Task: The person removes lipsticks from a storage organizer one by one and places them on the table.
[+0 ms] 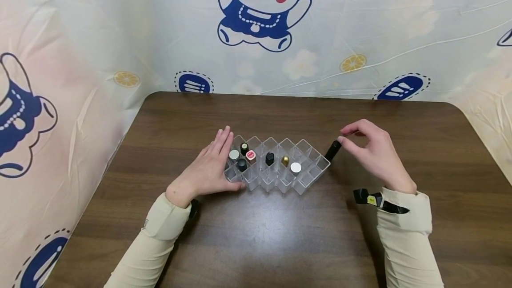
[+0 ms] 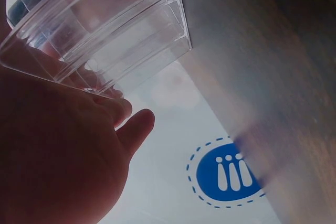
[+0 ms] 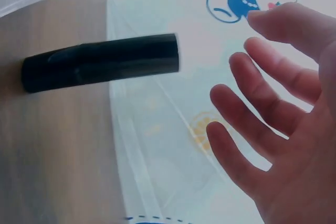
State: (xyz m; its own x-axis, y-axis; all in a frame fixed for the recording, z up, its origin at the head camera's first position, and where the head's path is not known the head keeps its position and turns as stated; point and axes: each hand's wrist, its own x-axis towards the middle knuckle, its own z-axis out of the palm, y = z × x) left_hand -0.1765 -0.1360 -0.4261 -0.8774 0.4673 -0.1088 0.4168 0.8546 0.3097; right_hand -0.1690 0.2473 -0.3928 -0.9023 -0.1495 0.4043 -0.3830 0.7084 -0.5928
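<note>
A clear plastic lipstick organizer [image 1: 264, 163] with diamond-shaped compartments sits mid-table in the head view. Along its left end lies my left hand [image 1: 210, 166], fingers extended and thumb at the front corner; the left wrist view shows this hand [image 2: 68, 145] beside the clear wall. A black cylindrical tube [image 1: 333, 150], looking like a lipstick, stands on the table just outside the organizer's right end. My right hand [image 1: 372, 152] is next to the tube's top. In the right wrist view a gap separates the black tube [image 3: 102, 62] from the loosely bent fingers [image 3: 262, 87].
Several tubes stand in the organizer, including a white-capped one [image 1: 295, 168], a gold one [image 1: 285, 160], a black one [image 1: 270, 158] and a red-and-white-topped one [image 1: 250, 156]. Behind the brown table [image 1: 256, 243] hangs a printed cloth [image 1: 160, 26].
</note>
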